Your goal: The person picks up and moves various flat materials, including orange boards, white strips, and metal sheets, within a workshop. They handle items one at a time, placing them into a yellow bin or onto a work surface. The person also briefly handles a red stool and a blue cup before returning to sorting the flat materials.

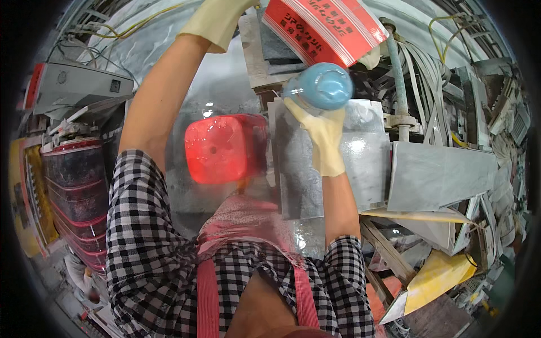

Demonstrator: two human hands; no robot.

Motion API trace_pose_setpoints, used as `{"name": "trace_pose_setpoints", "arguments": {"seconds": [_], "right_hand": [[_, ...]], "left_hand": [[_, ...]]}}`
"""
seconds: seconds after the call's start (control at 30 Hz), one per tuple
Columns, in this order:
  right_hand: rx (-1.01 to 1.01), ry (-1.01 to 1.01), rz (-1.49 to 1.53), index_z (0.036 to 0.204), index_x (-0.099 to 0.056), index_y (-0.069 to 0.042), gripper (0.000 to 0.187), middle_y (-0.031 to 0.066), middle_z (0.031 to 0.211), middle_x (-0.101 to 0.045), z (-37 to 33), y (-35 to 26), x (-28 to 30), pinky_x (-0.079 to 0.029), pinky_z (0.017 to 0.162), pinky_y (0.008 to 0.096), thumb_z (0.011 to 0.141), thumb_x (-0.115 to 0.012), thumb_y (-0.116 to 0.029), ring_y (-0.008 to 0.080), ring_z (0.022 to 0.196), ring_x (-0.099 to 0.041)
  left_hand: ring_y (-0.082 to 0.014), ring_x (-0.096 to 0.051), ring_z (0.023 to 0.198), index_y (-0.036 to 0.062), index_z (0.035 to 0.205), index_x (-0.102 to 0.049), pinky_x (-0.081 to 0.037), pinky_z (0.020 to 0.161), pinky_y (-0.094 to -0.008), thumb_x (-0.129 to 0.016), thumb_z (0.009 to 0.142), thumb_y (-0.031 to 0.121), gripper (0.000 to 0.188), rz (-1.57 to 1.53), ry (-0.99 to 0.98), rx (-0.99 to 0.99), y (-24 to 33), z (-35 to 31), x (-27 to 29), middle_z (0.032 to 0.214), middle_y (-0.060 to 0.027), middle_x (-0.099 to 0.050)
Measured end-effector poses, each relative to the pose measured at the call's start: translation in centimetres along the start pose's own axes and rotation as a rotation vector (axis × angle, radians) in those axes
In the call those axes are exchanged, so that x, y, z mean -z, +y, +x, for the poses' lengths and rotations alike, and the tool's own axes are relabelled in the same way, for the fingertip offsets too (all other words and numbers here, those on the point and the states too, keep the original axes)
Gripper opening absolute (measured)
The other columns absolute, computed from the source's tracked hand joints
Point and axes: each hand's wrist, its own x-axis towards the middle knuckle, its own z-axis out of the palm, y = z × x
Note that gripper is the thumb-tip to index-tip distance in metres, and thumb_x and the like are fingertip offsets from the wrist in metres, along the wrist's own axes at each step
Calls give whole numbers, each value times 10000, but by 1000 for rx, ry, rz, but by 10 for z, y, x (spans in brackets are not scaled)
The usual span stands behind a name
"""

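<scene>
My right hand [327, 141], in a pale rubber glove, grips a rounded blue container [321, 87], clear-sided toward its left end. It is held above wet grey slabs [360, 146]. My left hand [222, 25], gloved alike, reaches to the far edge of the view, where its fingers are cut off. What they touch there does not show. To the right of that hand lies a red printed cardboard piece [327, 28]. Between my arms stands a wet red plastic stool [217, 149] with a small hole in its top.
Another grey slab [442, 174] leans at the right, by an upright pipe [399, 84] and hanging pale straps [425, 90]. A grey metal box [79, 87] and dark red ribbed drum [76, 197] stand at left. Lower right holds wooden boards [389, 250] and a yellow sheet [439, 279].
</scene>
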Motion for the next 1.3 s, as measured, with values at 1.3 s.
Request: {"name": "trace_pose_setpoints", "arguments": {"seconds": [1.3], "right_hand": [[-285,232,-177,1071,-559,144,637,170,889,-663,111,68,40,-590,625,292,837,-806,-395,191,688,-687]], "left_hand": [[-250,-647,1109,23,1380,-447,-532,962,-393,-890,691,159,830,-298,112,920,-34,-265,-15,1215,-133,-645]]}}
